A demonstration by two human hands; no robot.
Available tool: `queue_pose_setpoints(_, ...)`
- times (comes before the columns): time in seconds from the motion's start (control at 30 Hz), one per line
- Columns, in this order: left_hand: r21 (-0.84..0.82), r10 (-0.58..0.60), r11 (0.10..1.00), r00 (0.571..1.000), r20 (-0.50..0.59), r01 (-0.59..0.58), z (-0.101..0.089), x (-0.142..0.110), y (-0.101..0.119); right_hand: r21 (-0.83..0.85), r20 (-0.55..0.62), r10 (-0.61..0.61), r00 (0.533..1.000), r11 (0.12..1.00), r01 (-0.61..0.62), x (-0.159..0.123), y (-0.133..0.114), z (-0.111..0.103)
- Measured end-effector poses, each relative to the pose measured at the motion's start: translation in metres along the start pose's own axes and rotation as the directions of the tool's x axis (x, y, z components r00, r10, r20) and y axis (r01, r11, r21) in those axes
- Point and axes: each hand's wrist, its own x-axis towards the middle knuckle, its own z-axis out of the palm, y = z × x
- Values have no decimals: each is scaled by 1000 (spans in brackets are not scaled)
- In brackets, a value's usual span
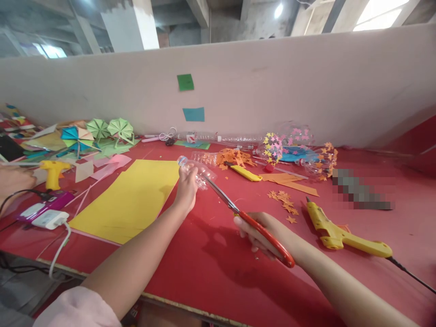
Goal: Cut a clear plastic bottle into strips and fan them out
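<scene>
The left fingers are closed around the clear bottle piece, near the yellow paper. The right fingers are curled on the red handles of the scissors, whose blades reach the bottle piece, above the red tabletop.

There are two yellow glue guns, one pair of scissors, one yellow cutter, one purple power strip, three pleated paper umbrellas and two wall notes. Several clear plastic bottles and many loose orange stars overlap, their exact numbers unclear.
</scene>
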Motion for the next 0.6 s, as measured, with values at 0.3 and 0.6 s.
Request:
queue_pose_setpoints(0.3, 17, 24, 1000, 999, 25, -24, 0, 0, 1, 15, 58, -32, 998, 999, 31, -1, 6, -4)
queue_pose_setpoints(0.6, 133, 137, 980, 988, 71, -145, -4, 2, -1, 7, 46, -24, 999, 1000, 24, -2, 4, -2)
